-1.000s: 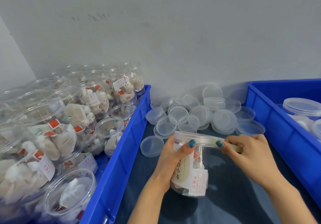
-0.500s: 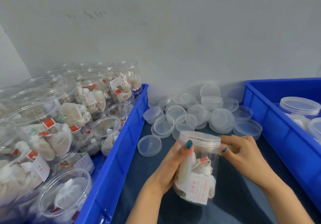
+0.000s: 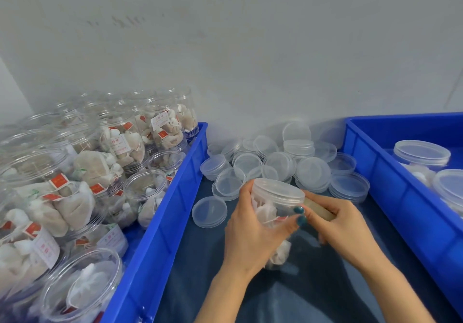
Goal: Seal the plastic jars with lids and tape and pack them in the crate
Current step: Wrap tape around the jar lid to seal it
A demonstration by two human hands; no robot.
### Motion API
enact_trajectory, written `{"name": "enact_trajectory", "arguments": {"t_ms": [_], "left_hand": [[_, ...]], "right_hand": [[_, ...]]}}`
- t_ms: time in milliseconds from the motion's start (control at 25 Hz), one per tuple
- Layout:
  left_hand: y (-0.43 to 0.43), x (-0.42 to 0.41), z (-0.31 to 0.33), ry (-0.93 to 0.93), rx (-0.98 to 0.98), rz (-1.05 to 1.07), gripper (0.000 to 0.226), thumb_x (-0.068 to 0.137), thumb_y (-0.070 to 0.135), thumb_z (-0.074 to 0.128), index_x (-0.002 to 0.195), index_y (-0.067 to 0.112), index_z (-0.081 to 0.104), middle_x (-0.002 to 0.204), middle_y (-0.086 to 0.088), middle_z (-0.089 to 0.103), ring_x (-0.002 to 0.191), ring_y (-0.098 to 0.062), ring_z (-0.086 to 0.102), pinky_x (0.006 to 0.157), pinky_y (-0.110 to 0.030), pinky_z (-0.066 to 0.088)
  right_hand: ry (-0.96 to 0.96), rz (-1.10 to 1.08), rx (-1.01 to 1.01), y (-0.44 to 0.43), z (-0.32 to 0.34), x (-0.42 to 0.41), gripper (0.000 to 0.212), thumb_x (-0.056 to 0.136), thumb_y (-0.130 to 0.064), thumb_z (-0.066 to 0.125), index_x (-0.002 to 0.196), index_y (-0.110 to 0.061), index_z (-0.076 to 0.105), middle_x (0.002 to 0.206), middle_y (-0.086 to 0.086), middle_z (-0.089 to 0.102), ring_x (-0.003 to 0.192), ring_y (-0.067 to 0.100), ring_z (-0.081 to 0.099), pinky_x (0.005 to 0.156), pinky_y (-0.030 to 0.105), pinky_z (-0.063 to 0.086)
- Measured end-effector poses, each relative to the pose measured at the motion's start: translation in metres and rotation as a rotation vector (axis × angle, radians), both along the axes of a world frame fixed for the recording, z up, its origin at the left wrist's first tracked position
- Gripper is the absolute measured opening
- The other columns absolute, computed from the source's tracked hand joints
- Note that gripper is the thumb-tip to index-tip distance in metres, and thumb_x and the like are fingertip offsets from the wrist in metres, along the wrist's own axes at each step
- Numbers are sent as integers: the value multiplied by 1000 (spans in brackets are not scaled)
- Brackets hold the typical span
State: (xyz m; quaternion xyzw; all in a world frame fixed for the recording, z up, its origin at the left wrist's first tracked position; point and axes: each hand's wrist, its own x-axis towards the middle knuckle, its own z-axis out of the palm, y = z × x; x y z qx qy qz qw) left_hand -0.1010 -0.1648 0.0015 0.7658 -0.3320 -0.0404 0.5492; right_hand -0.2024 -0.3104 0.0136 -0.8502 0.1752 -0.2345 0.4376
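1. Head view, near centre. The jar, clear plastic with sachets inside, is held just over the dark worktop, between the two blue crates. It leans slightly. Its lid is on and looks seated evenly all round.
2. The left grip is wrapped around the jar's body from the left. Its fingertips curl to the right side, just below the lid.
3. The right grip is clenched on a pale beige piece, tape by the look of it. That piece touches the jar's right side at the lid rim. Whether it is a roll or a strip I cannot tell.
4. Far centre: loose lids are heaped against the wall. The left crate is crowded with filled, uncapped jars. The right crate holds a capped jar and at least one more capped jar beside it.
5. Judgement: the step in hand is taping the lid seam.
   - Lay the band half on the lid skirt and half on the jar wall.
   - Let the left grip turn the jar while the right keeps the tape taut and level, so no wrinkle bridges the seam.
   - Keep the left fingertips below the tape line, or they will get stuck under it.
   - Overlap the end and rub it flat before the jar goes to the right crate.
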Motion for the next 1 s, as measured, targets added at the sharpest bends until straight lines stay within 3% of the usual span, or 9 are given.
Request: {"name": "enact_trajectory", "arguments": {"t_ms": [120, 240, 320, 400, 520, 640, 760, 880, 1000], "left_hand": [[1, 4, 3, 99, -62, -22, 81, 45, 72, 80, 115, 50, 44, 108, 41, 55, 100, 15, 57, 83, -18, 53], [6, 15, 4, 296, -193, -57, 71, 47, 59, 84, 109, 33, 58, 99, 27, 67, 92, 6, 64, 73, -15, 52], [11, 21, 5, 384, -221, -92, 66, 50, 53, 85, 107, 32, 62, 97, 21, 70, 91, 3, 67, 69, -13, 52], [13, 23, 4, 450, -216, -130, 62, 50, 53, 85, 104, 31, 65, 98, 13, 73, 93, -5, 70, 70, -17, 54], [13, 22, 3, 502, -227, -189, 60, 50, 53, 84, 101, 26, 67, 96, 1, 75, 90, -16, 72, 69, -22, 56], [14, 22, 1, 525, -232, -232, 58, 53, 52, 84, 101, 24, 68, 96, -3, 75, 90, -20, 73, 70, -27, 57], [15, 22, 0, 499, -236, -210, 64, 50, 54, 85, 105, 28, 66, 99, 2, 74, 93, -16, 72, 71, -24, 56], [15, 23, 0, 360, -210, -96, 72, 45, 56, 85, 109, 36, 60, 100, 18, 70, 94, 0, 67, 71, -17, 54], [16, 27, -2, 237, -175, 26, 80, 42, 61, 86, 113, 39, 56, 105, 15, 67, 100, -3, 64, 80, -27, 55]], "right_hand": [[58, 27, -81, -2, 1, -1, 36, 79, -79, 49, 114, -70, 53, 112, -30, 68, 109, 1, 62, 96, 38, 51], [37, 112, -158, -2, 3, -8, 45, 91, -59, 47, 136, -56, 46, 130, -33, 57, 124, -1, 53, 105, 37, 43], [26, 106, -250, -3, 3, -9, 43, 99, -39, 51, 139, -52, 44, 128, -26, 60, 121, 5, 56, 101, 39, 45], [40, 67, -324, -4, 3, -8, 45, 98, -32, 52, 138, -53, 45, 118, -20, 65, 110, 9, 60, 93, 37, 48], [25, 28, -334, -5, 3, -8, 42, 95, -48, 46, 136, -55, 47, 114, -28, 63, 103, 4, 61, 87, 26, 47], [21, 27, -234, -11, 4, -11, 47, 87, -64, 43, 133, -59, 49, 119, -33, 62, 112, 3, 60, 97, 32, 47], [57, 56, -115, -15, 6, -12, 39, 85, -72, 47, 123, -68, 51, 118, -42, 59, 116, -4, 56, 103, 33, 46], [46, 12, -112, -17, 10, -15, 32, 78, -72, 50, 109, -77, 51, 106, -43, 63, 105, -8, 62, 93, 33, 52], [40, -32, -126, -15, 15, -17, 26, 77, -84, 42, 102, -82, 49, 86, -42, 65, 85, -13, 61, 73, 24, 48]]}}
